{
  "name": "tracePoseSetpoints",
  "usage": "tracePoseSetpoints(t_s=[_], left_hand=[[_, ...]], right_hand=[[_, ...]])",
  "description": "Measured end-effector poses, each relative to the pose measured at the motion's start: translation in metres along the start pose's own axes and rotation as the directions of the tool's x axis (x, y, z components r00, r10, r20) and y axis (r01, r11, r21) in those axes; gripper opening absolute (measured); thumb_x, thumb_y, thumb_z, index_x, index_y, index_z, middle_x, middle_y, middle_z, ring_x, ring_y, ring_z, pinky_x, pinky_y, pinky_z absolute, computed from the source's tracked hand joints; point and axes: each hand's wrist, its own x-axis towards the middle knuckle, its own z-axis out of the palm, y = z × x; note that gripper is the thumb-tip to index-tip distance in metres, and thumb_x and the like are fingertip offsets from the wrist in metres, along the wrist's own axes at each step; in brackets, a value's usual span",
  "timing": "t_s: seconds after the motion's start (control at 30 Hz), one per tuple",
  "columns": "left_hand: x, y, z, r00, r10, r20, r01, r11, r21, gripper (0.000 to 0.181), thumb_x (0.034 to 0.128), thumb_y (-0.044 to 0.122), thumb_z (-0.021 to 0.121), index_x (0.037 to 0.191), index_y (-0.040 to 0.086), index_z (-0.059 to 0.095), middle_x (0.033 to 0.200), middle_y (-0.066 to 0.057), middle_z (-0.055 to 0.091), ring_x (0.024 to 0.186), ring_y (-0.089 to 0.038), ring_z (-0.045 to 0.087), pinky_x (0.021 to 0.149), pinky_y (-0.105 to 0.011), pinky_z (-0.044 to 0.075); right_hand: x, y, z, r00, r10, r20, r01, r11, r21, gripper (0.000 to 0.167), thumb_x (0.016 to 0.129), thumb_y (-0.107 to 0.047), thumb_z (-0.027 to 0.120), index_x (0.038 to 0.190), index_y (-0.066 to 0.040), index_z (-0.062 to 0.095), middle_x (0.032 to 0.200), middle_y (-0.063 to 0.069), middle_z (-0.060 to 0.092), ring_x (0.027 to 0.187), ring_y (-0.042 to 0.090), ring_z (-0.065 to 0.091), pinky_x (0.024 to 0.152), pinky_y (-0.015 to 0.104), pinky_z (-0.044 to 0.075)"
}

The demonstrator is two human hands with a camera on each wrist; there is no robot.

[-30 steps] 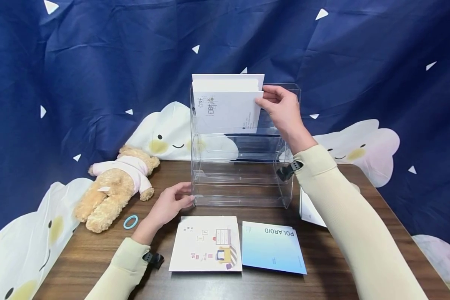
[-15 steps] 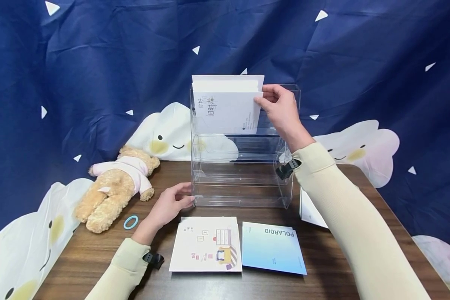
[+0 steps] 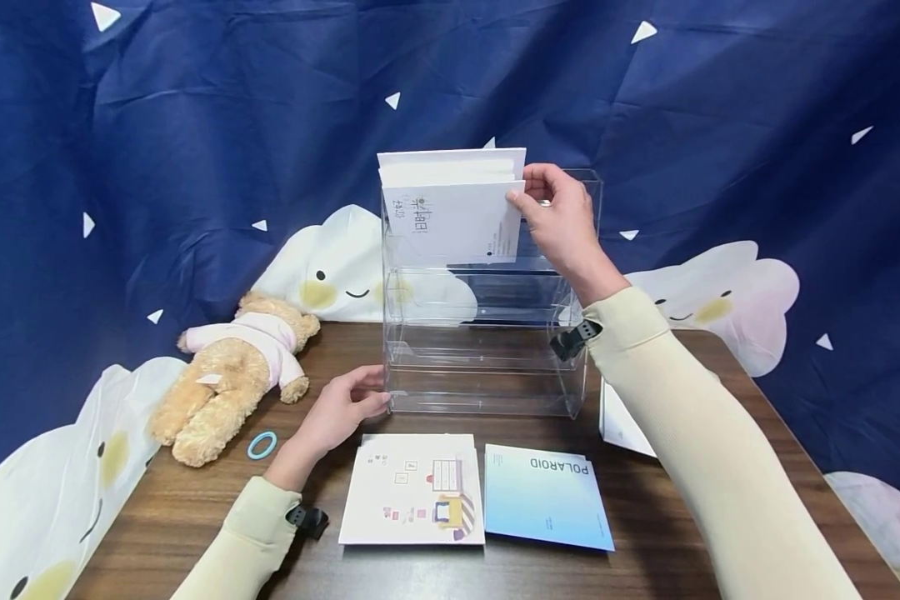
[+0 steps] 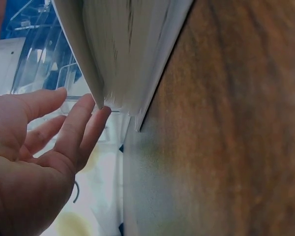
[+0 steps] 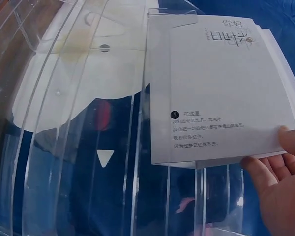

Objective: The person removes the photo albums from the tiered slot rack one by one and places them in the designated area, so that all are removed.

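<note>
My right hand (image 3: pixel 562 218) pinches the right edge of a white photo album (image 3: pixel 450 221) with small dark lettering. The album leans in the top tier of a clear tiered rack (image 3: pixel 480 404), its covers slightly apart at the top. In the right wrist view, the thumb lies on the front cover of the album (image 5: pixel 211 88) and the other fingers are partly behind it. At the rack's lower left corner, my left hand (image 3: pixel 339 410) rests its loosely extended fingers against the clear side. The left wrist view shows this hand (image 4: pixel 54 137) beside a thick album edge (image 4: pixel 123 54).
On the table before the rack lie an album with a cartoon cover (image 3: pixel 412 492) and a blue POLAROID album (image 3: pixel 547 500). A teddy bear (image 3: pixel 232 375) and blue ring (image 3: pixel 262 444) are at left. Another white item (image 3: pixel 622 425) lies right, partly behind my sleeve.
The white album has shifted slightly left and up in my right hand, tilting a little. My left hand stays at the rack's corner.
</note>
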Motion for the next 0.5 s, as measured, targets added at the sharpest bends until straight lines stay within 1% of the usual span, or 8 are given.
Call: tracePoseSetpoints(t_s=[0.3,0.5], left_hand=[[0.002,0.000,0.001,1.000,0.002,0.005,-0.002,1.000,-0.006,0.056,0.1092,0.009,0.072,0.161,-0.003,0.054,0.149,-0.030,0.068,0.121,-0.036,0.078,0.095,-0.029,0.068],[0.003,-0.001,0.001,1.000,0.004,0.009,-0.004,1.000,-0.011,0.056,0.1092,0.009,0.072,0.161,-0.003,0.054,0.149,-0.030,0.068,0.121,-0.035,0.078,0.095,-0.029,0.069]], right_hand=[[-0.001,-0.009,-0.002,1.000,-0.013,-0.007,0.013,1.000,0.011,0.029,0.109,-0.018,0.076,0.136,-0.008,0.072,0.117,0.004,0.072,0.107,0.010,0.063,0.093,0.022,0.051],[0.001,-0.015,-0.002,0.999,-0.050,-0.017,0.051,0.999,0.011,0.027,0.108,-0.016,0.076,0.133,-0.007,0.073,0.118,0.007,0.074,0.106,0.009,0.064,0.092,0.023,0.049]])
